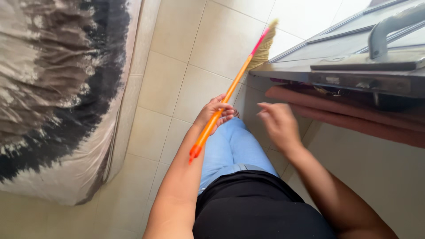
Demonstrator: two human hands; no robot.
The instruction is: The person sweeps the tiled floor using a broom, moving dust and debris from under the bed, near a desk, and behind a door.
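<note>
My left hand (215,111) grips the orange handle of a broom (233,86). The handle runs up and to the right to a pink collar and straw-coloured bristles (264,46), which reach the floor beside the edge of a metal-framed door. My right hand (278,124) hovers empty just right of the handle, fingers loosely spread, a little below the door's lower edge. It touches nothing.
A bed with a grey, black and cream patterned cover (57,93) fills the left side. A metal-framed glass door (354,66) with a grey handle (389,31) stands at the upper right above a reddish step (354,117). Beige tiled floor (186,71) lies between them.
</note>
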